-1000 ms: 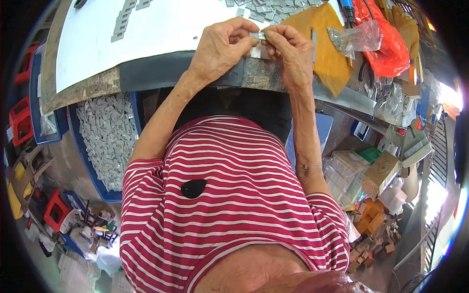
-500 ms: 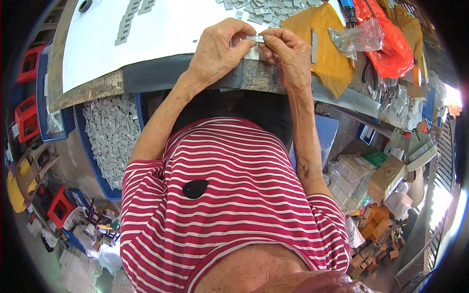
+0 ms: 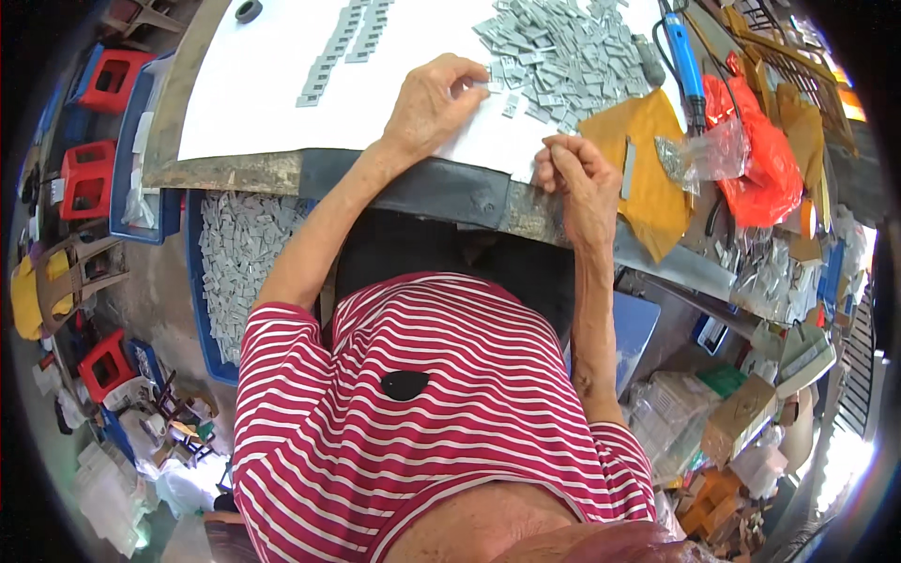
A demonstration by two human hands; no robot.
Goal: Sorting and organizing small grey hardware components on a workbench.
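Note:
On the white sheet (image 3: 253, 103), my left hand (image 3: 432, 108) is closed in a pinch at the edge of a heap of small grey rectangular pieces (image 3: 554, 56). The end of one pale grey piece (image 3: 495, 87) shows at its fingertips. Just right of those fingertips lies a single grey piece (image 3: 510, 105). My right hand (image 3: 584, 178) is at the table's front edge, thumb and fingers drawn together; whatever they hold, if anything, is too small to make out. Two slanting rows of grey pieces (image 3: 328, 61) lie to the left.
Right of my right hand are a yellow-brown envelope (image 3: 648, 211) with a grey strip on it, a blue pen-shaped tool (image 3: 685, 70) with a cord, and a red plastic bag (image 3: 760, 178). A blue bin (image 3: 194, 281) full of grey pieces stands below the table's left part. A dark ring (image 3: 249, 11) sits far left.
Both hands were together at one grey piece; now they are apart. The right hand has drawn back toward the table edge. The view has shifted, showing more of the heap and rows.

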